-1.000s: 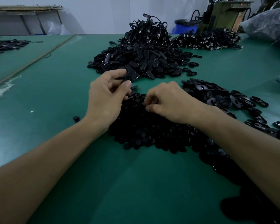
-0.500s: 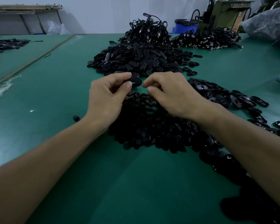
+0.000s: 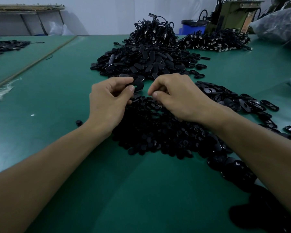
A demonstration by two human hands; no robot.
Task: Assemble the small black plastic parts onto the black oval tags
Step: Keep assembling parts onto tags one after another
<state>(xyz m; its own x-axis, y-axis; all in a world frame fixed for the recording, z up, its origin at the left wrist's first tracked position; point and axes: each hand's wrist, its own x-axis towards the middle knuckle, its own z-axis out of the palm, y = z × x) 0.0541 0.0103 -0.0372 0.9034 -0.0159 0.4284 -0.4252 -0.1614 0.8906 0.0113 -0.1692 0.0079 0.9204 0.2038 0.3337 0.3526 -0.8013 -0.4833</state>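
Head view: the left hand pinches a black oval tag between thumb and forefinger, holding it above the green counter with its free end pointing toward the right hand. The right hand sits just beside the tag without touching it. Its fingers are curled in and the thumb tip is pressed to the forefinger; I cannot tell whether a small part sits in that pinch. Both hands hover over the near pile of small parts, which spreads on the counter under the wrists. One stray part lies apart, left of the pile near the left wrist. A loose spread of open tags lies on the counter beyond the right hand and runs toward the right edge. Farther back, in the middle, is a wide heap of oval tags, and behind it a taller mound of black corded pieces. A second corded heap lies to its right. At the back right stand a blue bin and a green machine, with a plastic bag at the edge.
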